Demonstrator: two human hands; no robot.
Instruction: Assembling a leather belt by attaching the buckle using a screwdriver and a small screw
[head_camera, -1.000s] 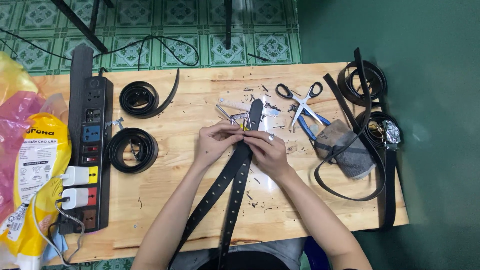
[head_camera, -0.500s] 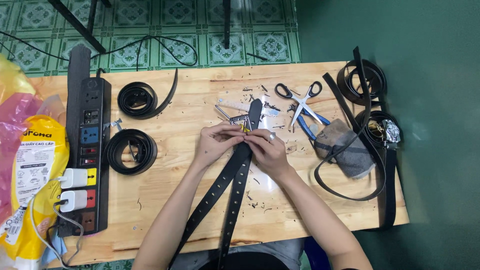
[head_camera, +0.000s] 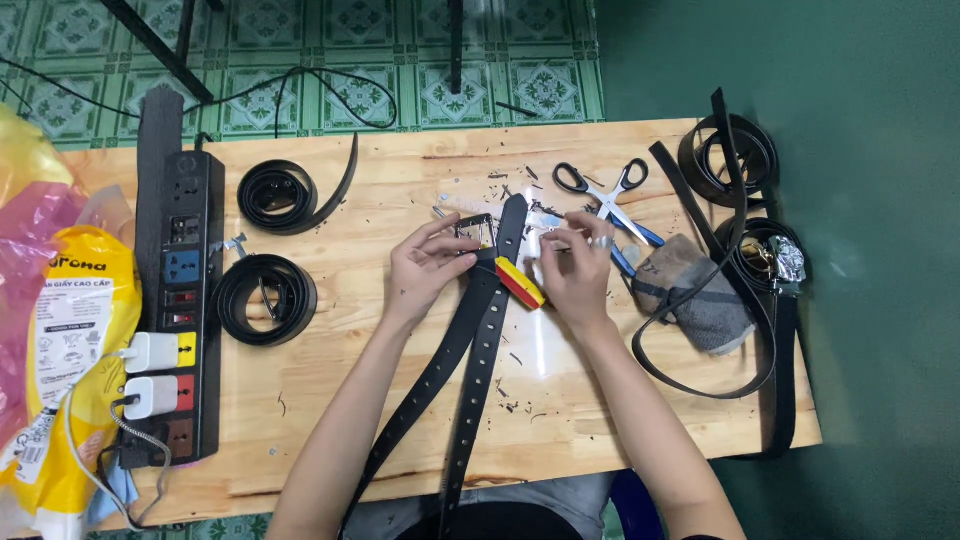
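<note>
Running up from the near edge of the tabletop (head_camera: 330, 420), a black belt (head_camera: 470, 370) is folded into two strips with holes; its near end is cut off by the bottom of the picture. The left hand (head_camera: 425, 268) pinches the metal buckle (head_camera: 476, 232) at the belt's far end, its grip closed on the frame. The right hand (head_camera: 575, 270) curls beside a red and yellow tool (head_camera: 520, 283) lying on the belt; I cannot tell if its grip holds anything. Just past it lie scissors (head_camera: 600, 195), partly hidden by the fingers. Left sit two coiled belts (head_camera: 265, 298) and a power strip (head_camera: 180, 300). Right, more belts (head_camera: 740, 160) hang off the edge over a grey cloth (head_camera: 700, 300).
</note>
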